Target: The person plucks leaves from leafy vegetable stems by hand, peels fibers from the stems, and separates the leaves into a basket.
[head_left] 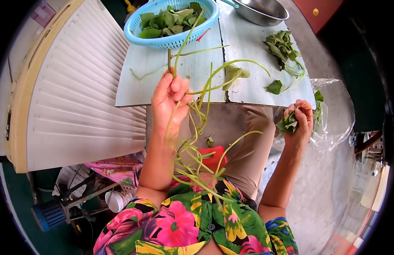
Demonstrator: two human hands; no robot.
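My left hand (170, 98) is closed around a bunch of long green stems (197, 114), raised before the table's near edge. Most of the stems are bare; they curve over the tabletop and hang down toward my lap. One wilted leaf (234, 77) shows at the end of a stem. At the table's right front corner, my right hand (300, 121) pinches a few green leaves (288, 123), partly covered by its fingers. A blue plastic basket (129, 29) holding a heap of picked leaves (169, 22) stands at the far side of the table.
The light blue table (248, 95) has a dark seam. On its right lie a leafy bunch (283, 49) and a loose leaf (274, 87). A metal bowl (277, 17) stands behind. A clear plastic bag (338, 121) hangs at right; a ribbed white panel (84, 89) stands left.
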